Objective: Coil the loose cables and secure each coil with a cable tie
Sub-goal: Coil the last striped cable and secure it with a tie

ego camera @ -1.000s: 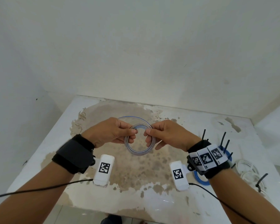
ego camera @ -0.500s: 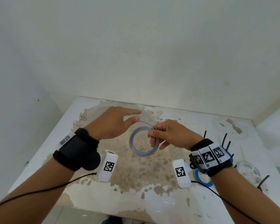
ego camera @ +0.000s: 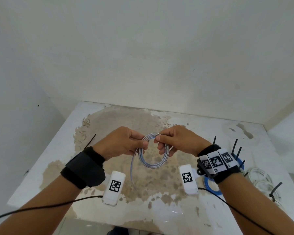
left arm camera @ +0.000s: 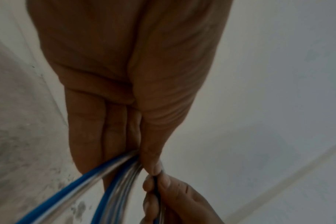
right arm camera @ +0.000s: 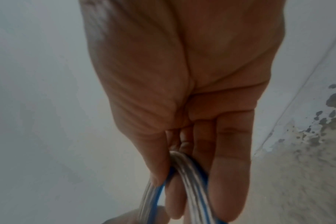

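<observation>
A coil of blue-and-silver cable point(ego camera: 153, 166) hangs in the air above the table, held at its top by both hands. My left hand point(ego camera: 143, 141) pinches the strands at the upper left, thumb against fingers, which the left wrist view shows close up on the cable point(left arm camera: 113, 168). My right hand point(ego camera: 158, 139) pinches the upper right of the coil, with its fingers curled through the ring; the right wrist view shows the strands point(right arm camera: 190, 178) between thumb and fingers. A loose tail point(ego camera: 131, 168) trails down from the left side.
The table point(ego camera: 61, 150) is white with a worn brown patch and stands in a wall corner. A black cable tie point(ego camera: 90, 141) lies by my left wrist. Behind my right wrist are several black ties point(ego camera: 235, 147), a blue coil point(ego camera: 209, 184) and white coils point(ego camera: 260, 178).
Half a second ago my left hand was open and off the coil; it has come back and pinches the coil's upper left. A loose tail now hangs down on the left.
</observation>
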`<state>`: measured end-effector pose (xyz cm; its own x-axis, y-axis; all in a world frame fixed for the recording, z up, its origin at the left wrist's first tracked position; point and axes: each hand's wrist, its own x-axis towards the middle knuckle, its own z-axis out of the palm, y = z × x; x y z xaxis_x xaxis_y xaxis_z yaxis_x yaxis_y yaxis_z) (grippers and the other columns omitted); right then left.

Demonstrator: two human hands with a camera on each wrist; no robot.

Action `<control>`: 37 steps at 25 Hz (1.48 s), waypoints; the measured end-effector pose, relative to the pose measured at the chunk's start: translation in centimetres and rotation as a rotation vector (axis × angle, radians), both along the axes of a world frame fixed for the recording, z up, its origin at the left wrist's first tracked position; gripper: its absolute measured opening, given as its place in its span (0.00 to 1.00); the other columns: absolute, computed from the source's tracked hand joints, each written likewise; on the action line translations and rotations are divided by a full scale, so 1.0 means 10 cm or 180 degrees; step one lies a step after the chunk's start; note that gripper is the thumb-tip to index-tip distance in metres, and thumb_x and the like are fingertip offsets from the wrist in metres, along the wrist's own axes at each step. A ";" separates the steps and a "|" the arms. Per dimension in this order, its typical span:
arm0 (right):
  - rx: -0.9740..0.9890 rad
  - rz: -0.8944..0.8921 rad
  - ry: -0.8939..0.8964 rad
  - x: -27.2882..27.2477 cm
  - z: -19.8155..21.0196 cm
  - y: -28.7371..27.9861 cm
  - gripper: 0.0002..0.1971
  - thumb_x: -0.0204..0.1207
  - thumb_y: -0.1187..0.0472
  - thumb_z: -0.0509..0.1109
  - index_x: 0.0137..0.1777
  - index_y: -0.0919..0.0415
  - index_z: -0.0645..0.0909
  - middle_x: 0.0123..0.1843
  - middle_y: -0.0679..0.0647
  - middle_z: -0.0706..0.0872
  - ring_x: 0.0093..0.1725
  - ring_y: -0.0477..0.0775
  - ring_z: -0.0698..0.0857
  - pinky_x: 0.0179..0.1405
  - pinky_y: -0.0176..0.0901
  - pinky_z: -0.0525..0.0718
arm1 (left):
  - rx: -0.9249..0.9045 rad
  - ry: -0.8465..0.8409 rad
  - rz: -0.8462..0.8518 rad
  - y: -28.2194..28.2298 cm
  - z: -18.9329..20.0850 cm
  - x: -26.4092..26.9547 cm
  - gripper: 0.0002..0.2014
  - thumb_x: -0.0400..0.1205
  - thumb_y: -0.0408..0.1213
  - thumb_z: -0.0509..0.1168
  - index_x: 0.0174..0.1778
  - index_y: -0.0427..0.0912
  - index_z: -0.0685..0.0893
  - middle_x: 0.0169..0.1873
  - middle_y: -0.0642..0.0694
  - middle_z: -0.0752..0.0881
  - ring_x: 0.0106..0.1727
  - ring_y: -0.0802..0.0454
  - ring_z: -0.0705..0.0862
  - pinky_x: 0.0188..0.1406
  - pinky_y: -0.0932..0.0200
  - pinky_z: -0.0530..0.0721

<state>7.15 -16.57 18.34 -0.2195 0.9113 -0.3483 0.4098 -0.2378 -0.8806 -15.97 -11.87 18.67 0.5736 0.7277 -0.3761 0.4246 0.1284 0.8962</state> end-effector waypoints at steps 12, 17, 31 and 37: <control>-0.0186 -0.0052 0.0117 0.06 0.00 0.02 0.12 0.85 0.49 0.69 0.50 0.53 0.90 0.38 0.48 0.92 0.43 0.46 0.92 0.34 0.36 0.79 | -0.1190 -0.0652 0.0369 -0.04 -0.23 0.10 0.18 0.74 0.42 0.75 0.57 0.38 0.90 0.52 0.41 0.92 0.51 0.52 0.91 0.57 0.58 0.88; -0.0087 -0.0105 0.0125 0.09 0.00 0.01 0.16 0.85 0.45 0.67 0.49 0.55 0.90 0.41 0.50 0.94 0.41 0.45 0.91 0.35 0.35 0.78 | -0.0685 -0.0438 0.0087 -0.05 -0.19 0.13 0.13 0.81 0.39 0.73 0.59 0.36 0.89 0.53 0.39 0.93 0.54 0.51 0.91 0.61 0.56 0.87; -0.0248 -0.0764 0.1008 -0.21 -0.46 0.02 0.14 0.77 0.52 0.78 0.55 0.62 0.87 0.50 0.57 0.95 0.50 0.57 0.94 0.42 0.41 0.87 | -0.0501 -0.1152 0.1306 0.15 -0.27 0.09 0.10 0.84 0.36 0.70 0.59 0.38 0.88 0.48 0.41 0.93 0.49 0.50 0.92 0.53 0.58 0.90; -0.0100 -0.1285 0.1435 -0.40 -0.56 0.20 0.18 0.77 0.48 0.75 0.59 0.61 0.85 0.51 0.57 0.94 0.47 0.55 0.93 0.42 0.42 0.86 | -0.0652 -0.1466 0.1568 0.41 -0.38 0.04 0.08 0.86 0.35 0.67 0.57 0.37 0.88 0.43 0.45 0.91 0.46 0.53 0.91 0.48 0.61 0.90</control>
